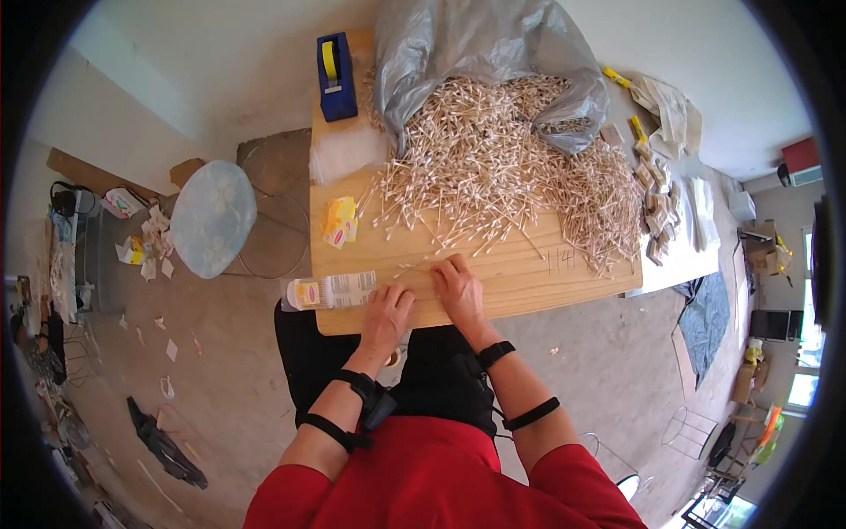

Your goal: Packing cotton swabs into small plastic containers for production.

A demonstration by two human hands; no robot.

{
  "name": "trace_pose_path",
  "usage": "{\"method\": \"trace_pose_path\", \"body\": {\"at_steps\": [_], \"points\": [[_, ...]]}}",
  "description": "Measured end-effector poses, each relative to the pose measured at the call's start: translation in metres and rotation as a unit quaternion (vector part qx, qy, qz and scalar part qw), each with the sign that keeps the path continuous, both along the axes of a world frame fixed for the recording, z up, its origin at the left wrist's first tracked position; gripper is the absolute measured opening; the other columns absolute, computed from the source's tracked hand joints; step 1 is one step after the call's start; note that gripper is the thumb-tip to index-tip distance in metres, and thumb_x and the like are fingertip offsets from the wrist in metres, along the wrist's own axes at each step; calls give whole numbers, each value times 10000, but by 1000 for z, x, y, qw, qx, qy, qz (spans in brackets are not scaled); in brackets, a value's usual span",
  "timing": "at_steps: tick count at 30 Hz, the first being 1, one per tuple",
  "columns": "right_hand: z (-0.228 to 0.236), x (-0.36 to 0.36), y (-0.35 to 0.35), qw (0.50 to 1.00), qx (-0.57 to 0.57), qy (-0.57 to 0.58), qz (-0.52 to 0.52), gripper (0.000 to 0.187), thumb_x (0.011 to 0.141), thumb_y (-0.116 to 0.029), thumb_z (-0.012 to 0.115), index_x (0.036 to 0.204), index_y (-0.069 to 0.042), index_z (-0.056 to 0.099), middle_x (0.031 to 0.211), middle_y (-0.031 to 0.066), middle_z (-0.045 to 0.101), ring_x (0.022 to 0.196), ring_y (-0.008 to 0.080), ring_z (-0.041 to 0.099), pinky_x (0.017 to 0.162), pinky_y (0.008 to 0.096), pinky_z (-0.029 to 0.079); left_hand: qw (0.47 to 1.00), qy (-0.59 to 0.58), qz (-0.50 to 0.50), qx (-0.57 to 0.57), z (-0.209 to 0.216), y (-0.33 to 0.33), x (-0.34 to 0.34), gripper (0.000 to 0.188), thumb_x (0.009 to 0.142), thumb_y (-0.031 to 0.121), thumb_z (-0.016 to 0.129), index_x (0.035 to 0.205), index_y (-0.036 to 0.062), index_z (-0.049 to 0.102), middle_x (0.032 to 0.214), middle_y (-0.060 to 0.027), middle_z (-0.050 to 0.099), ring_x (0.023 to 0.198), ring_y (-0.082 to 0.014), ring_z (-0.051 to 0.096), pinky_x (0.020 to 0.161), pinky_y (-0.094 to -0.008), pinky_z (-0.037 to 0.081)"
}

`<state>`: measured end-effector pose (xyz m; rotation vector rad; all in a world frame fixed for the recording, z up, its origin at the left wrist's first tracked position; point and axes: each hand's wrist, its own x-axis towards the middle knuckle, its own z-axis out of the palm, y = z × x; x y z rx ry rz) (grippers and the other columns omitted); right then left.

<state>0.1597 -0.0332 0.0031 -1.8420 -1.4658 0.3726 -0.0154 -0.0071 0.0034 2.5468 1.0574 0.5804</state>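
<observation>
A slim clear bag of cotton swabs [339, 291] with a yellow label lies along the table's near left edge. My left hand [388, 316] rests at the bag's right end, its fingers bent together; whatever they pinch is hidden. To the right, my right hand [458, 286] is low over the wood with its fingertips drawn together, and what is between them is too small to tell. A few loose cotton swabs [408, 267] lie just left of its fingertips. Beyond both hands spreads a large heap of cotton swabs [476, 150], spilling from a grey plastic bag [493, 40].
A blue tape dispenser [337, 79] stands at the table's far left, with a stack of clear bags [348, 154] and yellow labels [339, 220] nearer. Bundled swabs [656, 203] lie at right. A stool with a pale blue cover [213, 219] stands left of the wooden table [529, 286].
</observation>
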Motion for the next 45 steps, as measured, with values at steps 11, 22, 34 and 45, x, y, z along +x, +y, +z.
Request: {"method": "trace_pose_path", "body": {"at_steps": [11, 22, 34, 45], "points": [[4, 4, -14, 998, -11, -4, 57, 77, 830, -103, 700, 893, -85, 660, 929, 91, 618, 793, 315, 648, 650, 410, 529, 999, -11, 27, 15, 1, -5, -4, 164, 857, 116, 643, 1017, 98, 617, 1044, -50, 564, 1000, -256, 556, 870, -402, 442], [6, 24, -4, 998, -42, 42, 15, 106, 834, -137, 698, 905, -81, 642, 895, 101, 612, 782, 348, 643, 643, 443, 512, 997, -60, 47, -21, 4, 1, -2, 228, 834, 127, 696, 1040, 105, 601, 1044, -50, 563, 982, -275, 557, 832, -428, 443], [6, 12, 21, 989, -20, 9, 146, 142, 811, -140, 721, 922, -81, 655, 954, 96, 620, 835, 337, 652, 672, 425, 522, 998, -2, 49, 28, 1, -4, -2, 171, 850, 181, 701, 984, 136, 603, 1042, -31, 571, 1013, -243, 535, 924, -429, 387], [4, 17, -27, 996, -58, 53, -33, 139, 804, -137, 733, 914, -86, 664, 924, 98, 627, 808, 334, 657, 668, 428, 525, 999, -2, 40, -9, -5, -4, -9, 231, 832, 170, 717, 1020, 124, 591, 1067, -39, 573, 1036, -266, 531, 957, -449, 371]]}}
